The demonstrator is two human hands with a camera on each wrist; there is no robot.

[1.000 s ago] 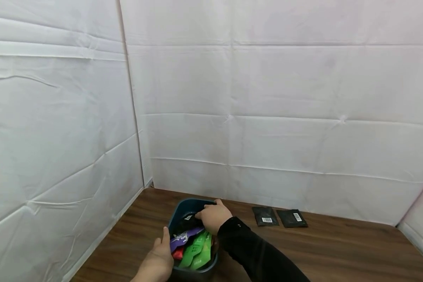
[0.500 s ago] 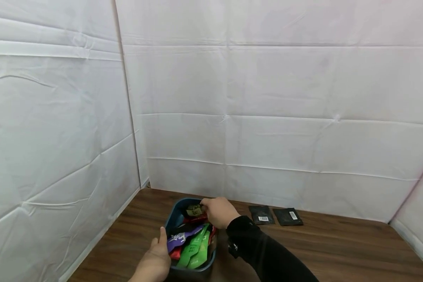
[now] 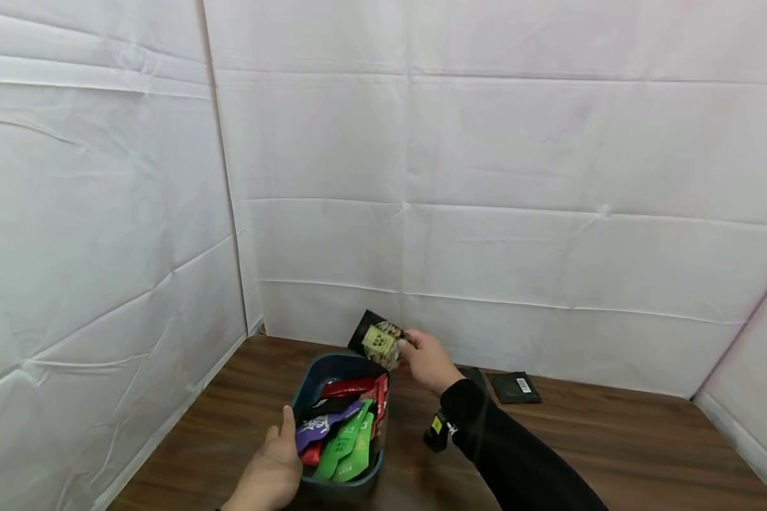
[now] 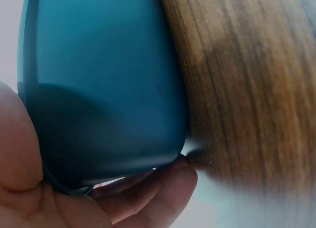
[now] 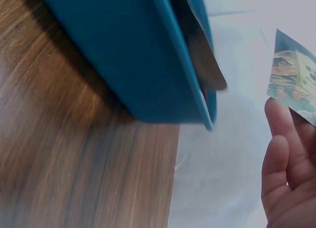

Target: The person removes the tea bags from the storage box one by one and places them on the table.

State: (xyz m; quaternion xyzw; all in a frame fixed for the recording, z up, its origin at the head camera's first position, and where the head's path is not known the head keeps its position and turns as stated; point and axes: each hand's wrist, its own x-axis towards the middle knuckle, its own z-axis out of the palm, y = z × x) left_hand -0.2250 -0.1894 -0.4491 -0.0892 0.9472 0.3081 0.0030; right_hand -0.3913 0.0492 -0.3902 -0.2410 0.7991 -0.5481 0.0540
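Observation:
A dark teal bin (image 3: 312,387) stands on the wooden table (image 3: 613,454), filled with several snack packets in purple, green and red. My left hand (image 3: 270,470) grips the bin's near left corner, thumb on the rim; the left wrist view shows the fingers (image 4: 163,188) under the bin's wall (image 4: 103,85). My right hand (image 3: 425,358) pinches a black packet with a yellow-green label (image 3: 377,339), lifted above the bin's far rim. In the right wrist view the packet (image 5: 296,85) shows above my fingers (image 5: 284,159), beside the bin (image 5: 138,60).
A black packet with a barcode (image 3: 515,387) lies flat on the table near the back wall, right of the bin; another beside it is mostly hidden behind my right wrist. White fabric walls (image 3: 486,177) close the table at the back and both sides.
My right hand reached into the bin's far end, took hold of the black packet and lifted it up and out, above the rim. The left hand stays on the bin.

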